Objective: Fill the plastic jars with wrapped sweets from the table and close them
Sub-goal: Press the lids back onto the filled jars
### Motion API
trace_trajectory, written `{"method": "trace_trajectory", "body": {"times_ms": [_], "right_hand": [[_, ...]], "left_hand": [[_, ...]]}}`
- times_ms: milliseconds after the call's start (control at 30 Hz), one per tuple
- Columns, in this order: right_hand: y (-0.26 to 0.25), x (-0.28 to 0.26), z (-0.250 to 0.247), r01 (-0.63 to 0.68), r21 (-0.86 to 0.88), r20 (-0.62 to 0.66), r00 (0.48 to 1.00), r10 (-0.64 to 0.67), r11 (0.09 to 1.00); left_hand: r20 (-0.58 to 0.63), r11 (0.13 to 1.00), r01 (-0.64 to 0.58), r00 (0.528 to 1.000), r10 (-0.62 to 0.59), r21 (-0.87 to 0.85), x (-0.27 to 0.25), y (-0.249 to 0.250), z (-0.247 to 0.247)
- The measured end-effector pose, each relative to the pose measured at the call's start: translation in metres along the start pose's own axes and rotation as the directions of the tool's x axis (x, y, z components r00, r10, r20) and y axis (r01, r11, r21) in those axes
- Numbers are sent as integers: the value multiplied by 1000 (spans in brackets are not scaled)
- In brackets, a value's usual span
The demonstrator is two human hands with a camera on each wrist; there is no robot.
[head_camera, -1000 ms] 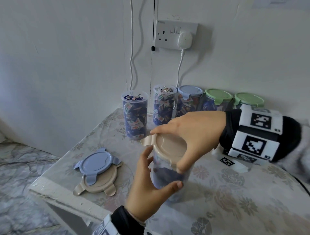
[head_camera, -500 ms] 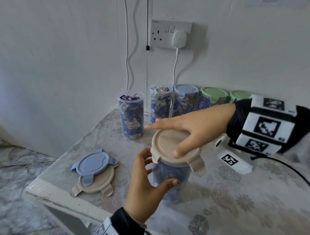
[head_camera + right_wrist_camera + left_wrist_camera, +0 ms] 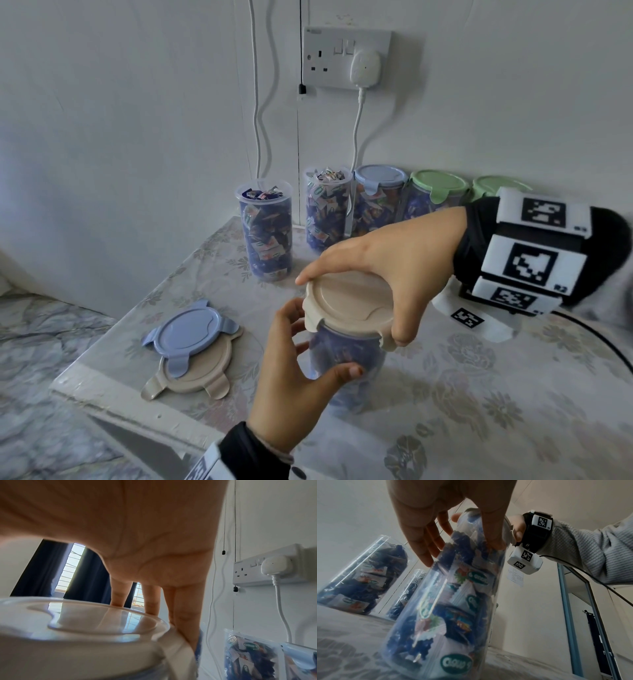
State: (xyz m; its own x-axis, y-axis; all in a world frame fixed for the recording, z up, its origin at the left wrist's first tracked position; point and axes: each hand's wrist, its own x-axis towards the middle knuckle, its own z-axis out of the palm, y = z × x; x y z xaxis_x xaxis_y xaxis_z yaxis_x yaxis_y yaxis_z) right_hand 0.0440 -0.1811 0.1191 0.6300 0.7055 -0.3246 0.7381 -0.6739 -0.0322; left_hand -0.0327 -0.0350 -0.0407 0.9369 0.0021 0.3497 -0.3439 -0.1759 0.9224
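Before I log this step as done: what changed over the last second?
The right hand went from pressing flat-fingered on the beige lid to gripping its rim, thumb on a side tab. The left hand kept holding the jar. The spare lids stayed put.

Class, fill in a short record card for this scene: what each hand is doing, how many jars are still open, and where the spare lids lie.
Left hand: grips the jar by its side
Right hand: holds the beige lid on top of that jar
Open jars: two, full of sweets, by the wall
Spare lids: blue on beige, stacked near the table edge
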Motion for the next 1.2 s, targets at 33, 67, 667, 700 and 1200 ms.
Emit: {"method": "trace_trajectory", "body": {"times_ms": [33, 67, 667, 700, 1200], "right_hand": [[0, -3, -3, -23, 63, 106, 994, 16, 998], [3, -5, -3, -46, 95, 118, 992, 35, 994], [-29, -15, 16, -256, -100, -190, 954, 234, 962], [-34, -16, 17, -294, -115, -195, 943, 268, 949], [-6, -19, -12, -13, 174, 207, 978, -23, 985]], "left_hand": [[0, 1000, -2, 1000, 2, 2, 0, 0, 0], [0, 1000, -4, 1000, 4, 6, 0, 0, 0], [8, 999, 24, 1000, -24, 23, -9, 3, -1], [2, 999, 23, 1000, -23, 23, -10, 4, 0], [53, 999, 13, 999, -10, -53, 2, -2, 0]]}}
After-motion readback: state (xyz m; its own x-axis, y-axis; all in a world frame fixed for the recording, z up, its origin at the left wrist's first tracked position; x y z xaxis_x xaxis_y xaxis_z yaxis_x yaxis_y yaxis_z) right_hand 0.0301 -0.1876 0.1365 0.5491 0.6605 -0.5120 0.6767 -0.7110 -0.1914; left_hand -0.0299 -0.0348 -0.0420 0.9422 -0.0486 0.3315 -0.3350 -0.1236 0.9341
